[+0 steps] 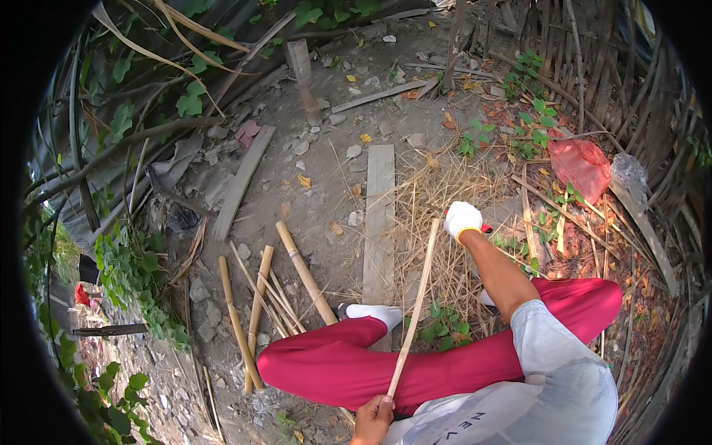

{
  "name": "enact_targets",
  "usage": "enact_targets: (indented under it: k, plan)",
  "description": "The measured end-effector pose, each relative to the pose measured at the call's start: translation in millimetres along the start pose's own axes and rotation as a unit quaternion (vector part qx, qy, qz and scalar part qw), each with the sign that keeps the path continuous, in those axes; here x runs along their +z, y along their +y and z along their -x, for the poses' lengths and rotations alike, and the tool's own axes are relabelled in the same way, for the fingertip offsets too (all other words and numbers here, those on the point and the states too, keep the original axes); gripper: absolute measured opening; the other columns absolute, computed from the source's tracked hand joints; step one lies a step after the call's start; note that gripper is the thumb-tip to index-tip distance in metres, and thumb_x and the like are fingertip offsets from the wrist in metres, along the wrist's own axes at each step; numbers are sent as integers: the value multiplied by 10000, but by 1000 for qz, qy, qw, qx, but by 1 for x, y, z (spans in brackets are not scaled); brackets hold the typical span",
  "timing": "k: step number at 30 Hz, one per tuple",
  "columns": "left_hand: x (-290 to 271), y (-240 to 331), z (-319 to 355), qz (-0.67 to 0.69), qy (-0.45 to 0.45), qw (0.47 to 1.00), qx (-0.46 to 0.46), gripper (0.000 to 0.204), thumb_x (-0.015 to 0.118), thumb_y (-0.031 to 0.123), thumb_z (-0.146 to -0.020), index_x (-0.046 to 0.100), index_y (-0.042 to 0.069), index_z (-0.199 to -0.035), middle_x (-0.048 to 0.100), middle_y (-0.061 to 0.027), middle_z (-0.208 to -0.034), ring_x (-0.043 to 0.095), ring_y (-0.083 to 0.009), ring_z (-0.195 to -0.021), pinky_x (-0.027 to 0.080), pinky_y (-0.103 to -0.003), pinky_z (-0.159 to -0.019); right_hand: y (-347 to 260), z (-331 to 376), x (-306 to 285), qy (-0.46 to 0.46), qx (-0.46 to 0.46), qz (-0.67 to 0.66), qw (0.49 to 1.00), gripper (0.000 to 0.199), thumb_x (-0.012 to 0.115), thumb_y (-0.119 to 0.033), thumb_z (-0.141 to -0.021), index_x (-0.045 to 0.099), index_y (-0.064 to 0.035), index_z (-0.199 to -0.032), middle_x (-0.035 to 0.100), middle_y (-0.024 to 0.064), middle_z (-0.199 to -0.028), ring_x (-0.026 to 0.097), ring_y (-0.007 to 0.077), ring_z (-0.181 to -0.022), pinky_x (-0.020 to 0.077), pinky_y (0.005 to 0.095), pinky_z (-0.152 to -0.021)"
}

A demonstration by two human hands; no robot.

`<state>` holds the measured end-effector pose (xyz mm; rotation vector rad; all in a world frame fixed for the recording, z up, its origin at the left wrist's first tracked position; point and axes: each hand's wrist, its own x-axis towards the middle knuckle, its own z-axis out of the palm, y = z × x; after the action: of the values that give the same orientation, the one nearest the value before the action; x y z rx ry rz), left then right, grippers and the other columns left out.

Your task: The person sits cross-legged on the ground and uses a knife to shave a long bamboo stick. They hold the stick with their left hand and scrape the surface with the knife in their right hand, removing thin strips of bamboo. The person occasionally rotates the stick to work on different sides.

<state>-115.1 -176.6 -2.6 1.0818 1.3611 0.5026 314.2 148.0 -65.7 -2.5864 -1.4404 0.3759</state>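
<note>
My bare left hand (pixel 373 420) is closed round the lower end of a split bamboo strip (pixel 416 300), thumb on top. The strip slants up and slightly right across my red trousers (pixel 445 367), its far end beside my right hand. In a white glove, my right hand (pixel 463 218) is closed, with my arm stretched forward. Small red and black bits show at the glove's edges; what it grips is mostly hidden. Whether the glove touches the strip, I cannot tell. Below the hand lies a heap of pale shavings and straw (pixel 445 256).
Several bamboo poles (pixel 305 272) lie to the left of my legs. A flat board (pixel 380 211) extends ahead, with another plank (pixel 245 182) farther left. A short post (pixel 304 83) stands beyond. Far right are a red plastic bag (pixel 580 167) and a stick fence (pixel 630 81).
</note>
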Motion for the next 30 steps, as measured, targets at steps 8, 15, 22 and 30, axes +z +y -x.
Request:
enact_targets:
  k: [8,15,22,30]
  plan:
    - [-15,41,-19,69,38,997,12,223,613,206,-1059,625,-6,-990,491,74,-610,400,-12,-477,273,-226,-425,90,15,-23,-13,-29,91,995,270,668,-232,-799,784,-31,-937,751,223,-974,738,397,-938,589,467,-838]
    - [-7,79,-35,108,-28,993,-24,248,576,224,-1079,632,-8,-1012,440,68,-570,349,-16,-444,239,-235,-405,147,43,-38,33,-44,-7,998,427,694,-470,-796,736,-60,-908,726,215,-1015,693,402,-969,545,480,-865]
    - [6,93,-43,153,-69,984,-50,342,406,288,-1134,586,6,-1067,352,49,-620,276,-37,-463,218,-234,-405,29,105,-100,-17,-168,-95,981,471,670,-532,-862,678,-74,-747,691,189,-787,677,410,-821,537,489,-758]
    - [23,98,-68,155,-90,983,-46,386,396,348,-1137,589,22,-1061,390,49,-637,301,-31,-481,229,-224,-410,-61,168,-95,-97,-320,-66,940,319,659,-421,-870,715,-110,-828,704,183,-766,717,394,-776,567,494,-693]
